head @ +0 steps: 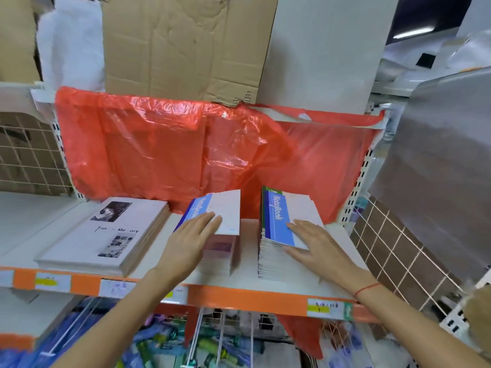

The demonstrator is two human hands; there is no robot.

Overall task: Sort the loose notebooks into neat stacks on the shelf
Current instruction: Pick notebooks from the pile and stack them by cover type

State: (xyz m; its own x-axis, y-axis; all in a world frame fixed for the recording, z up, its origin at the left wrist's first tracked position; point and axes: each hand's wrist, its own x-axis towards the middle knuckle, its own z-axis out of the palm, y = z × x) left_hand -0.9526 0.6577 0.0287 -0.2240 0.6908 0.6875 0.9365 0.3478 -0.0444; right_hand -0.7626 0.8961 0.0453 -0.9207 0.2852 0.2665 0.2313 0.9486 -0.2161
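Left hand: our left hand [190, 243] lies flat on the top notebook [215, 212] of the middle stack, fingers straight and close together, pressing rather than gripping.
Right hand: our right hand [314, 245] rests with fingers spread and straight on the cover of the right stack [279, 235], palm toward the near edge; it clasps nothing that we can see.
Top notebook: it sits skewed on the middle stack [220, 254], its far end tipped up and its corners out of line with the books below.
Step in hand: we judge that we are squaring this notebook onto its pile while steadying the neighbouring one.
How to do it well: we should slide it with a flat palm until its blue spine band lines up with those underneath, then tap the near edges flush; pushing from one corner would only turn it further.
Right stack: tall, upright, just right of the middle stack with a narrow gap between; we should keep light downward pressure so the upper covers do not fan toward the gap.
Left pile: a low stack of larger white books [106, 235] lies well to the left and looks tidy already.
Shelf: all three piles stand on the white shelf [265, 286] near its orange front strip; the red plastic sheet [186, 147] hangs behind, so we should not shove books far back into it.
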